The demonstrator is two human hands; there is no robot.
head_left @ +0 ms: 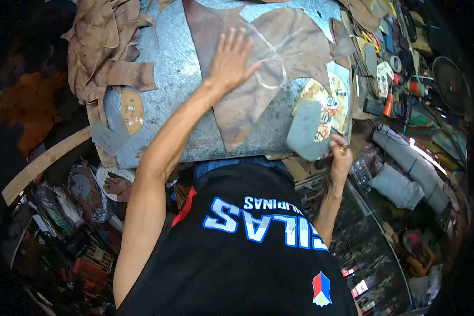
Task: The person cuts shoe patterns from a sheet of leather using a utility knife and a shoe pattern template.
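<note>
A brown piece of leather [295, 37] lies over the metal-topped table [174, 58], with looping white lines marked on it. My left hand [231, 60] rests flat on this leather, fingers spread, holding nothing. Near the table's front right edge, my right hand [340, 152] has its fingers curled together beside a grey rounded template [304, 129]. Something small and yellowish shows at those fingers, but I cannot make out what they hold. Under the grey template are cream pattern pieces [339, 87] with red and black writing.
Brown leather pieces [95, 45] are heaped at the table's back left. A tan pattern [132, 111] and a grey pattern [109, 138] lie at the front left. Tools and a tape roll [395, 63] crowd the right side. Wrapped rolls [413, 158] stand lower right.
</note>
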